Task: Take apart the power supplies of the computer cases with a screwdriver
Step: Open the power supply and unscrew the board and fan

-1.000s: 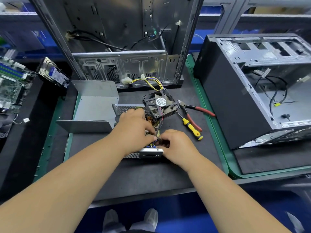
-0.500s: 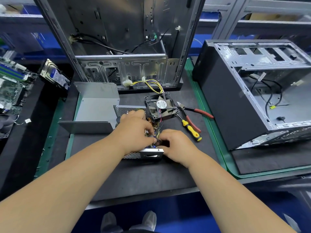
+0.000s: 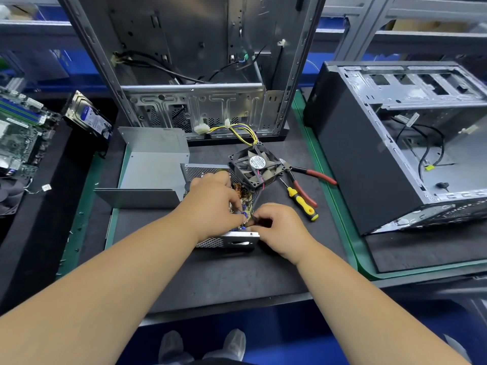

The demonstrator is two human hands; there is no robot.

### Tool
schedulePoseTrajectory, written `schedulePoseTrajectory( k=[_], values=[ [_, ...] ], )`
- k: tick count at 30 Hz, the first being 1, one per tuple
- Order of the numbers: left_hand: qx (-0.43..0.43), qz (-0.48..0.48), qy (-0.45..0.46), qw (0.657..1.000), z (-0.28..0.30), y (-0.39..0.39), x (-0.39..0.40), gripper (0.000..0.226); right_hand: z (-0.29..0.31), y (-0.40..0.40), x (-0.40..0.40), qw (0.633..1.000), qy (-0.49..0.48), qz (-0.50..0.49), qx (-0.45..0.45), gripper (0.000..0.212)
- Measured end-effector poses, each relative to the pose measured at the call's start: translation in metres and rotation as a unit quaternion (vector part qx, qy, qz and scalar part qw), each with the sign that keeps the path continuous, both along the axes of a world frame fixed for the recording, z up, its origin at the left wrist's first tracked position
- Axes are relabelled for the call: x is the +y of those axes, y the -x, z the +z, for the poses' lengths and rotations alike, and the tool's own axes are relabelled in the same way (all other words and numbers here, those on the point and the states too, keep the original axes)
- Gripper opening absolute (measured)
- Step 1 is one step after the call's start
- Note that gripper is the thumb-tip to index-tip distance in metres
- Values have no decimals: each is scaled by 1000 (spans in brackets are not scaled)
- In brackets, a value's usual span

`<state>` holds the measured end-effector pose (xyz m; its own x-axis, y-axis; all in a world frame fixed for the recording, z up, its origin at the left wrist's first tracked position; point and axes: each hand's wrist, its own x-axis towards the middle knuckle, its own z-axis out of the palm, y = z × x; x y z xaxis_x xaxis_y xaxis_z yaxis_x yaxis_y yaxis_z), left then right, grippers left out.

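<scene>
The opened power supply [image 3: 229,241] lies on the black mat, its circuit board exposed. My left hand [image 3: 213,204] reaches into it from above, thumb and fingers curled and pinching wires by a blue part. Close to its right, my right hand [image 3: 279,227] pinches a dark wire bundle [image 3: 259,222] at the supply's right edge. The black fan [image 3: 257,165] leans at the supply's far right corner, still wired to it. The yellow-and-black screwdriver [image 3: 301,201] lies loose on the mat right of my hands. What the fingertips hold inside is partly hidden.
The supply's grey cover [image 3: 155,164] lies to the left. Red-handled pliers [image 3: 313,175] rest beside the screwdriver. An upright empty case [image 3: 197,75] stands behind, a second case [image 3: 369,154] lies at the right. A motherboard [image 3: 18,130] and a hard drive [image 3: 87,117] sit far left.
The view has slid slightly as my head moved. Both hands stay at the same spot on the power supply, the fingers only shifting a little.
</scene>
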<state>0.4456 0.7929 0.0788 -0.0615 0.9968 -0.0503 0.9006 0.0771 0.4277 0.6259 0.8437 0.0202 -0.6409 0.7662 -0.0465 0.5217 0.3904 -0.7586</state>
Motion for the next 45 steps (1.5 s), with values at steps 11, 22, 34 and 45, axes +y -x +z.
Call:
schedulePoseTrajectory(
  k=[11, 22, 34, 45],
  values=[
    [11, 2, 3, 1000, -3, 0, -2, 11, -3, 0, -2, 1000, 17, 4, 8, 24],
    [-1, 7, 4, 1000, -1, 2, -1, 17, 4, -1, 9, 996, 60, -39, 44, 22],
    [-17, -7, -24, 1000, -5, 3, -7, 26, 59, -5, 32, 992, 57, -93, 61, 15],
    [-165, 123, -158, 966, 16, 26, 0, 34, 114, 32, 60, 942, 203, -73, 258, 22]
  ],
)
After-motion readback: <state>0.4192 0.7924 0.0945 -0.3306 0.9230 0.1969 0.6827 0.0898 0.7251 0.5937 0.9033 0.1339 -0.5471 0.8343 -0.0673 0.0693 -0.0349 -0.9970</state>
